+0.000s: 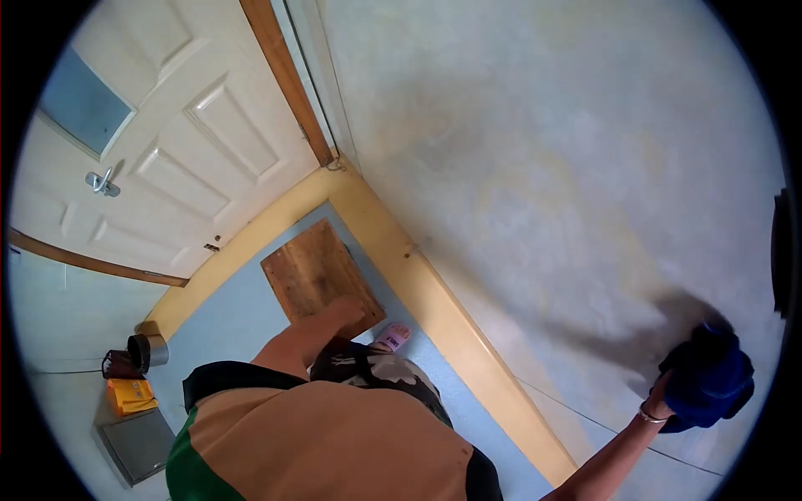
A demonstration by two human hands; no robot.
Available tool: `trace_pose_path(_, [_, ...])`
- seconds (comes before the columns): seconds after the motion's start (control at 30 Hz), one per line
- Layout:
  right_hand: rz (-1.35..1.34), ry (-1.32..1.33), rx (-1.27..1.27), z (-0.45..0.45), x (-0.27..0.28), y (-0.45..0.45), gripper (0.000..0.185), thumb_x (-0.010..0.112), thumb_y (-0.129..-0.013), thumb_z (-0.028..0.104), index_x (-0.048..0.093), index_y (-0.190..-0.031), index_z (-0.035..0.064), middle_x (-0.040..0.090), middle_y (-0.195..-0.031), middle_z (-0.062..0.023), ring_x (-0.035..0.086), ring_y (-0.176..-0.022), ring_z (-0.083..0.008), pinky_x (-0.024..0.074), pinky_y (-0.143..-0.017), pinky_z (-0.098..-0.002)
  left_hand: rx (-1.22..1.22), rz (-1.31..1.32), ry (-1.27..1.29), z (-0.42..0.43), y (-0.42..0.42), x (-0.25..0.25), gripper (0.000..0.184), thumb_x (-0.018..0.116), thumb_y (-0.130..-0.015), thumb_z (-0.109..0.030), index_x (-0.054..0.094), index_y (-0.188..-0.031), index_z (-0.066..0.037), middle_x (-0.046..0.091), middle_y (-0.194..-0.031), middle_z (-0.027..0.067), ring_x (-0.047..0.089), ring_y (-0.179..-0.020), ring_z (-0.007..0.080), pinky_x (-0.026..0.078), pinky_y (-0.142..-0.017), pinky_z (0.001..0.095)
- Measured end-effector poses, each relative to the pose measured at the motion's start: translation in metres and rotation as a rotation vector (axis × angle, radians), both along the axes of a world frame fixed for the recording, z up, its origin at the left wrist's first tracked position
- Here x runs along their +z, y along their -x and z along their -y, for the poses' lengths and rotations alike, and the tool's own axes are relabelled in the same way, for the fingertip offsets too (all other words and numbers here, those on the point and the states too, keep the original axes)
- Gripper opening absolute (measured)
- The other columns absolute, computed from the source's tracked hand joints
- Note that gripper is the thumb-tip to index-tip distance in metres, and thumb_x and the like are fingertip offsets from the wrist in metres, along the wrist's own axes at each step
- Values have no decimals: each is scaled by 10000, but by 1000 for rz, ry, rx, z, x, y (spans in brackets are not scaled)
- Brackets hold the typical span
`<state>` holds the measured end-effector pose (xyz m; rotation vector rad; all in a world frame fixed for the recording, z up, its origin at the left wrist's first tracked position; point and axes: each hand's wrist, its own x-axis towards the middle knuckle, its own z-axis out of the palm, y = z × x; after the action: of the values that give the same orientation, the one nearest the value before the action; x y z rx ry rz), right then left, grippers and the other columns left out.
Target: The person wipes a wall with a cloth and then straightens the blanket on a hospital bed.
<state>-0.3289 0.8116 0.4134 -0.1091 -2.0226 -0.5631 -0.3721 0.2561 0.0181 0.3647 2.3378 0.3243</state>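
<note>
My right hand (pixel 658 397), with a bracelet at its wrist, is stretched out to the right and closed on a bunched dark blue cloth (pixel 708 376). The cloth is up against or very near the pale wall (pixel 543 209); I cannot tell whether it touches. My left hand (pixel 355 312) hangs low in front of me, over the near edge of a wooden stool or board (pixel 311 265). Its fingers do not show clearly against the brown wood, so whether it rests on the wood is unclear.
A white panelled door (pixel 192 142) with a metal handle stands at the upper left. A yellow skirting band (pixel 451 309) edges the blue floor (pixel 225 313). At the left are a dark pot (pixel 152 351), an orange packet (pixel 130 396) and a grey box (pixel 138 445). My foot wears a pink sandal (pixel 394 336).
</note>
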Motion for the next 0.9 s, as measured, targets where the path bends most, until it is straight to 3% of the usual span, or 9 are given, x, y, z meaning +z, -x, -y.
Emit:
trace_pose_path(0.1, [4, 169, 75, 15, -17, -1, 491, 525, -872, 320, 419, -1254, 31, 514, -1192, -122, 494, -1085, -283, 379, -935, -373, -162, -145, 39, 30, 0, -68, 334, 506, -780, -291, 645, -915, -19, 625, -917, 189, 592, -889, 348, 470, -777, 426])
trace_pose_path(0.2, [12, 252, 136, 19, -27, -2, 483, 531, -867, 318, 430, -1241, 30, 521, -1179, -120, 498, -1077, -282, 377, -935, -374, -112, -138, 70, 18, -5, -47, 331, 515, -782, -288, 635, -944, -25, 618, -917, 196, 582, -891, 359, 458, -798, 428])
trace_pose_path(0.27, [9, 297, 155, 18, -29, -3, 477, 534, -864, 317, 437, -1232, 30, 526, -1171, -119, 501, -1072, -282, 376, -934, -374, -37, -40, -45, -27, -11, 33, 329, 528, -778, -279, 620, -970, -28, 617, -915, 189, 575, -894, 365, 450, -805, 418])
trace_pose_path(0.37, [17, 332, 183, 18, -33, -2, 469, 540, -859, 316, 448, -1219, 29, 533, -1159, -117, 505, -1063, -281, 373, -933, -375, -140, 68, -120, -52, -26, 34, 325, 535, -779, -268, 607, -998, -38, 616, -915, 185, 573, -907, 363, 446, -803, 411])
trace_pose_path(0.47, [25, 352, 200, 15, -37, -6, 462, 545, -854, 314, 459, -1206, 28, 540, -1147, -115, 509, -1055, -280, 371, -933, -376, -161, 61, -219, -57, -36, -6, 302, 545, -775, -244, 612, -999, -53, 613, -919, 190, 571, -918, 356, 442, -803, 412])
trace_pose_path(0.6, [27, 380, 217, 13, -42, -4, 451, 552, -847, 312, 474, -1189, 27, 550, -1130, -113, 515, -1045, -279, 368, -932, -377, -119, -3, -242, -50, -34, -5, 282, 543, -776, -226, 615, -980, -45, 608, -923, 204, 570, -915, 360, 444, -796, 420])
trace_pose_path(0.77, [44, 406, 233, 11, -51, -2, 438, 561, -839, 309, 492, -1167, 26, 562, -1110, -110, 522, -1031, -278, 364, -930, -378, 94, 83, -86, -48, -33, 23, 306, 549, -754, -221, 618, -998, -49, 616, -954, 198, 582, -906, 361, 450, -799, 421])
trace_pose_path(0.9, [34, 468, 256, 7, -55, 0, 429, 569, -832, 307, 506, -1149, 25, 571, -1093, -107, 527, -1020, -277, 361, -929, -379, 59, 117, 1, -55, -39, 32, 312, 539, -751, -230, 629, -1002, -66, 619, -962, 195, 587, -902, 359, 450, -807, 420])
